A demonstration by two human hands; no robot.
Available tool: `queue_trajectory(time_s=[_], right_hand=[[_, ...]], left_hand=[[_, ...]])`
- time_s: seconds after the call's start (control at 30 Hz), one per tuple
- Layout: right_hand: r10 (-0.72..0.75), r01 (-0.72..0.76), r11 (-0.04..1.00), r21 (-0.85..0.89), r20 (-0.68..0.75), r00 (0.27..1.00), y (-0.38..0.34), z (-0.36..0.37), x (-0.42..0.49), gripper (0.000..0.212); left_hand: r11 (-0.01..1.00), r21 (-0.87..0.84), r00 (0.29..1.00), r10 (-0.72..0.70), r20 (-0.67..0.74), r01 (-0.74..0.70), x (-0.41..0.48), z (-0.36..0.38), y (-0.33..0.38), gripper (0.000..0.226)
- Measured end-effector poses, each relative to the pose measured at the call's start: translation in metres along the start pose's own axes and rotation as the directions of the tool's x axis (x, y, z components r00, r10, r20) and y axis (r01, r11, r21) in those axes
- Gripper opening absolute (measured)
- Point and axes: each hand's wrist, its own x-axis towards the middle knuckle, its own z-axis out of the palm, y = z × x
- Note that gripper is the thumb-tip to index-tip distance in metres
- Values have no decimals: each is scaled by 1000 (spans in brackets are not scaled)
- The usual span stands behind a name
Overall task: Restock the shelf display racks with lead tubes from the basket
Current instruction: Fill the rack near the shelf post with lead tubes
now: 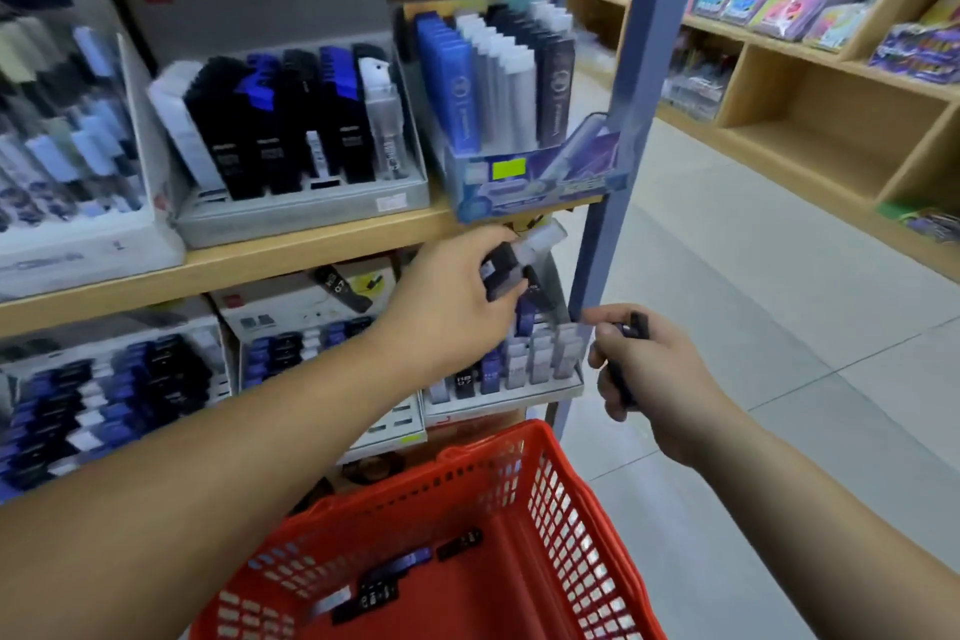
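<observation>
My left hand [457,296] grips a small bunch of lead tubes [506,268], black, blue and clear, just under the wooden shelf edge and above a white display rack [519,392] of upright tubes. My right hand [641,364] holds a dark lead tube [631,327] to the right of that rack, beside the blue upright post. Below both arms sits a red plastic basket [587,525] with several loose dark and blue tubes [384,582] on its floor.
The upper shelf carries a grey rack [311,213] of black and blue tubes and a blue carton [519,187] of tall cases. More racks [104,405] fill the lower shelf at left. A blue steel post [623,130] bounds the shelving; tiled aisle and wooden shelves lie right.
</observation>
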Motion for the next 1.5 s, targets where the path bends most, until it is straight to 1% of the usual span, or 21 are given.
queue_trajectory(time_s=[0.07,0.13,0.2,0.27,0.33,0.43,0.53,0.6,0.73,0.9,1.0,1.1,1.13,1.17,1.23,1.27,1.33,1.4,1.43,1.47,1.5], right_hand=[[50,-50,997,52,5,999,6,-5,4,20],[97,-98,992,74,13,995,14,-7,7,18],[129,-130,988,85,18,991,21,-11,11,19],[159,-160,981,105,21,987,28,-15,15,20],[185,-185,975,125,15,983,32,-18,19,20],[201,-201,969,145,13,979,37,-21,23,16],[195,-197,965,172,31,980,37,-18,24,14],[190,-193,962,194,38,981,37,-14,25,12],[173,-173,971,165,14,985,41,-7,24,11],[122,-118,980,162,-12,992,44,0,22,16],[79,-77,978,192,-2,997,39,6,23,18],[75,-70,980,189,-18,997,38,9,23,21],[76,-69,980,187,-29,997,37,8,23,21],[75,-67,980,189,-34,997,37,8,23,22],[76,-70,979,193,-23,997,36,7,24,23],[79,-75,979,191,-17,997,36,7,24,24],[91,-87,981,175,-12,996,36,8,24,26],[109,-107,978,181,-5,994,33,8,24,19],[124,-122,967,223,2,992,30,8,24,13],[140,-137,951,278,8,990,26,6,24,15],[149,-145,933,330,13,989,22,4,24,23]], left_hand=[[985,147,995,82,54,-89,18,24,-5,19],[963,241,990,98,96,-119,32,41,-11,24],[956,279,994,73,83,-93,42,50,-14,26],[949,313,999,36,35,-46,52,53,-18,34],[933,361,1000,-11,22,2,59,52,-22,40],[935,352,996,-72,49,51,57,48,-29,45],[928,349,987,-155,51,128,56,46,-34,51],[922,356,982,-184,51,155,59,48,-34,53],[913,380,980,-187,69,148,67,56,-32,49],[932,343,975,-172,137,116,79,65,-32,40],[932,349,968,-173,183,100,85,68,-31,49],[909,395,961,-216,172,134,89,67,-31,58],[902,406,958,-229,172,143,88,66,-31,57],[902,408,958,-228,174,141,87,66,-31,52],[908,403,965,-199,173,115,85,68,-33,30],[908,404,967,-190,172,107,85,68,-34,24],[900,422,964,-198,177,108,87,67,-33,19],[880,468,963,-196,186,89,89,70,-33,12],[872,482,960,-203,191,88,90,71,-33,15],[872,479,957,-216,195,100,92,72,-32,18],[875,469,951,-234,203,115,93,72,-30,19]])
